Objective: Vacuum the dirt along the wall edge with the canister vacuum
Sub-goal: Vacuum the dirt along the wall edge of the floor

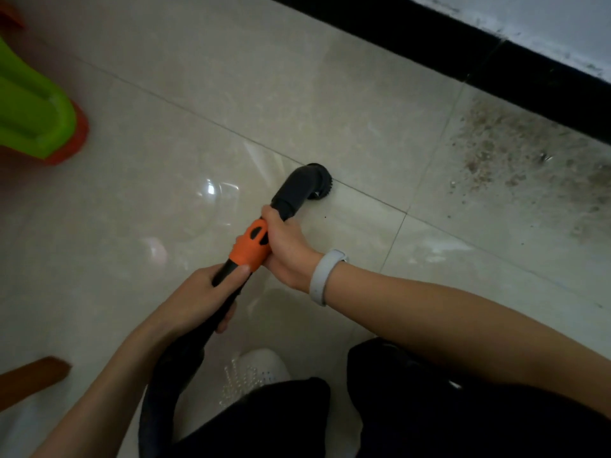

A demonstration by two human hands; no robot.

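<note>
A black vacuum hose (172,375) runs up from the bottom of the head view to an orange collar (252,246) and a black elbow nozzle (297,188) with a round brush head (322,180) resting on the pale floor tiles. My left hand (201,297) is closed around the hose just below the collar. My right hand (286,246), with a white wristband, grips the joint between collar and nozzle. A patch of brown dirt (515,163) lies on the floor at the right against the black baseboard (463,51), well apart from the brush head.
A green and orange plastic object (36,117) sits at the left. A brown wooden piece (33,378) shows at the lower left. My white shoe (254,371) and dark trousers (429,408) fill the bottom. The white wall (545,18) rises above the baseboard.
</note>
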